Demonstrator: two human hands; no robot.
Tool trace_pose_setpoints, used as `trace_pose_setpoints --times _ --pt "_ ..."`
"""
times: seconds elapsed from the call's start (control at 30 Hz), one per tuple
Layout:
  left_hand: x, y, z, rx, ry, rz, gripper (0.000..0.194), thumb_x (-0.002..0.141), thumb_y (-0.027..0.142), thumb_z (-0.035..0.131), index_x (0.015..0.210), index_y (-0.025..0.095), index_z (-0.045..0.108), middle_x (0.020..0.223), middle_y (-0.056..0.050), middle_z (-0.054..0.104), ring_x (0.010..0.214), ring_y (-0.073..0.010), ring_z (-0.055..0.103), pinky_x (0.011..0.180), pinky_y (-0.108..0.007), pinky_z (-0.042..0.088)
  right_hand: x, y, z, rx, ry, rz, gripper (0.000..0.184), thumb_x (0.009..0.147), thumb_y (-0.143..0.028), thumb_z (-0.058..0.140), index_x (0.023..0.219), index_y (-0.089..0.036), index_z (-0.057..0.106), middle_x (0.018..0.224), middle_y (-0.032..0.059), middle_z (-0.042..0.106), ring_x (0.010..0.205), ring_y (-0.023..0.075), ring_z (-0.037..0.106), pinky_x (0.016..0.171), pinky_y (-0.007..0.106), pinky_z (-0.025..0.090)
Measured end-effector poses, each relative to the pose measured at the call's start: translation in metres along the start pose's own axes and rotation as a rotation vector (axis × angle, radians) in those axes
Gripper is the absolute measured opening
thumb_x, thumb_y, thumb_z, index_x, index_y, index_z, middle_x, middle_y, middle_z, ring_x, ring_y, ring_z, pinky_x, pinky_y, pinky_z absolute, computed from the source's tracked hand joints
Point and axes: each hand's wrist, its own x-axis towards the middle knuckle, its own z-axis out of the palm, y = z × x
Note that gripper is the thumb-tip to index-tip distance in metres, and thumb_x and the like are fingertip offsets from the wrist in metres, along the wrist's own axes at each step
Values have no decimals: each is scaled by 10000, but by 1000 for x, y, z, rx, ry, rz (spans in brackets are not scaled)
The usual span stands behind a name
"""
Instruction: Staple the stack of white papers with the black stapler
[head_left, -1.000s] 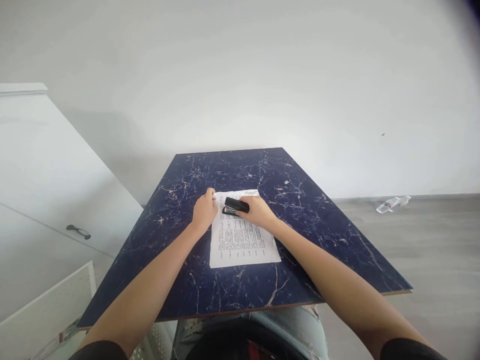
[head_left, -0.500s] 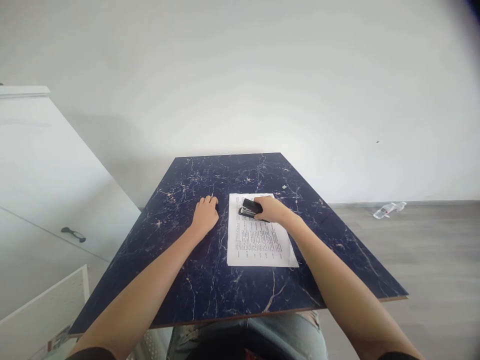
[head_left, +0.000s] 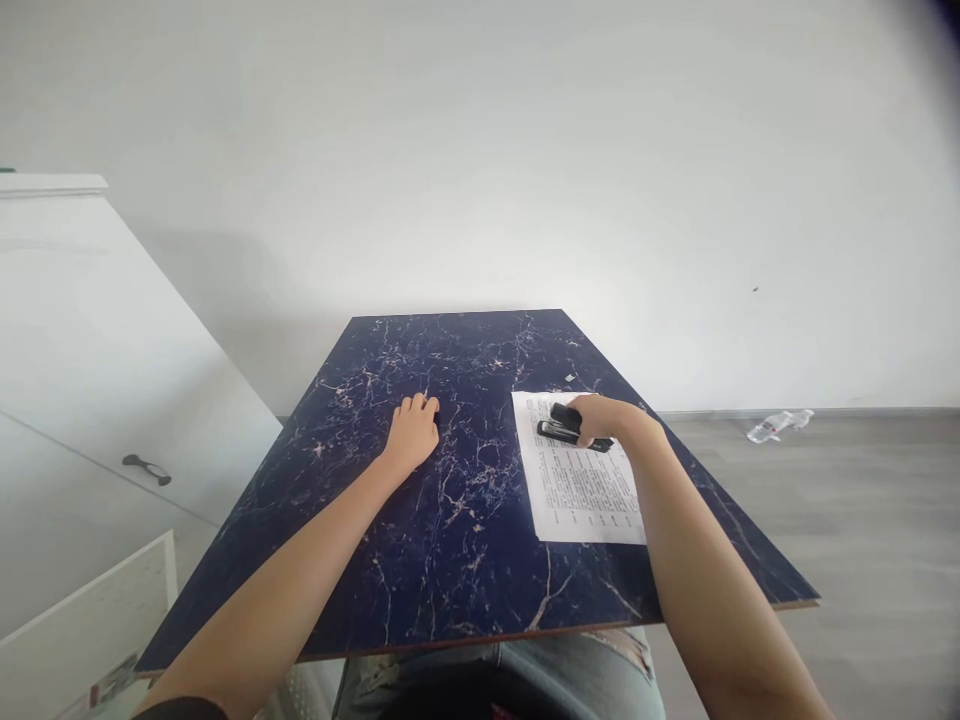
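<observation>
My right hand point(head_left: 600, 415) is wrapped round a black stapler point(head_left: 556, 430), whose upper arm stands apart from its base at the left end. Under the stapler lies a printed sheet of paper point(head_left: 592, 500), or a thin stack; its right part is hidden by my right hand and forearm. Palm down on the dark blue marbled table, my left hand point(head_left: 412, 432) rests to the left of the paper. Its fingers are slightly bent and apart, and I see nothing held in them.
The blue table point(head_left: 450, 580) has a small pale scrap point(head_left: 570, 378) behind the paper. A white cabinet point(head_left: 97, 330) with a dark handle point(head_left: 147, 468) stands at the left. On the floor at the right, a clear plastic item point(head_left: 778, 426) lies by the wall.
My right hand has moved right with the stapler, and the paper has slid right and turned slightly. My left hand has stayed in place.
</observation>
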Motion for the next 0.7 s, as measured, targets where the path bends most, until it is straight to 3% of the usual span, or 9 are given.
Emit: trace_pose_setpoints --times 0.27,0.43,0.5,0.57,0.63,0.67,0.7 --pt "1 -1 3 -1 9 -2 304 911 113 448 1163 193 598 1190 -151 572 1094 -325 522 925 -453 450 -3 38 -8 -55 -95 181 406 559 -119 828 928 -203 680 969 106 747 859 307 714 687 392 541" --pt "2 -1 4 10 6 -4 308 910 114 457 1171 198 595 1186 -146 576 1101 -321 524 930 -451 454 -21 41 -16 36 -144 112 561 617 -419 906 1090 -222 681 1119 133 724 927 316 694 735 401 533" --pt "2 -2 5 18 7 -1 310 911 111 455 1174 196 594 1176 -145 581 1099 -320 527 928 -450 458 -28 30 -21 41 -36 47 636 630 -525 903 1141 -220 679 1193 161 694 994 337 672 770 413 529" --pt "2 -2 6 17 11 0 313 908 108 463 1173 201 600 1172 -146 589 1098 -320 533 925 -450 461 -29 5 -22 -1 193 -24 600 672 -524 890 1143 -212 688 1205 177 677 1049 354 645 812 427 519" --pt "3 -3 6 -5 31 -9 315 893 97 476 1153 204 619 1167 -147 599 1099 -323 541 921 -454 465 -25 -33 -15 -61 442 -120 378 784 -448 829 1054 -210 711 1123 168 688 1032 343 639 823 427 505" --pt "3 -2 6 -36 47 -12 302 885 94 482 1119 207 636 1153 -142 608 1096 -321 548 921 -455 466 -22 -55 -7 -83 516 -159 217 870 -398 753 962 -205 715 1056 163 696 979 322 648 800 414 498" --pt "3 -2 6 -85 63 -3 272 883 97 488 1064 213 656 1126 -130 620 1086 -313 559 924 -451 465 -18 -78 4 -96 541 -227 190 941 -380 669 885 -203 709 998 152 702 916 294 655 763 388 492"
